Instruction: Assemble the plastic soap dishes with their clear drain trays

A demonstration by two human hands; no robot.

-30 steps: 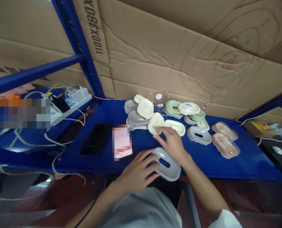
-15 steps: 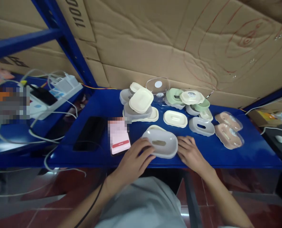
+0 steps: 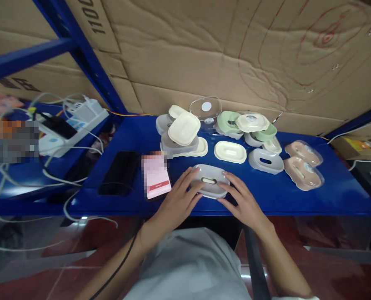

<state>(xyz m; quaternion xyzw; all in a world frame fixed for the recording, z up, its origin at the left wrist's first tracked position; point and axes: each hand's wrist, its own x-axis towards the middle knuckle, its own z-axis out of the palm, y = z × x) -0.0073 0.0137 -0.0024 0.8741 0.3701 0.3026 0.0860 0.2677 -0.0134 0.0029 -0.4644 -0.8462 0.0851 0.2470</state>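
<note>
A grey oval soap dish (image 3: 211, 180) with a slot in its top lies near the front edge of the blue shelf (image 3: 329, 200). My left hand (image 3: 176, 203) grips its left side and my right hand (image 3: 241, 200) presses on its right side, so both hold it flat on the shelf. Behind it lie a cream dish (image 3: 230, 151) and another grey slotted dish (image 3: 265, 161). A pile of cream and grey dishes (image 3: 181, 135) sits at the back left, with a clear lid (image 3: 206, 108) and green dishes (image 3: 230, 122) beside it.
Two pink dishes in clear wrap (image 3: 303, 166) lie at the right. A black phone (image 3: 119, 173) and a pink phone (image 3: 156, 180) lie left of my hands. A power strip with cables (image 3: 73, 125) sits on the left shelf. Cardboard (image 3: 235, 54) lines the back.
My right hand drew back from the cream dishes to the grey dish's right side. The grey dish, a cream piece under it half a second ago, went from tilted to flat on the shelf.
</note>
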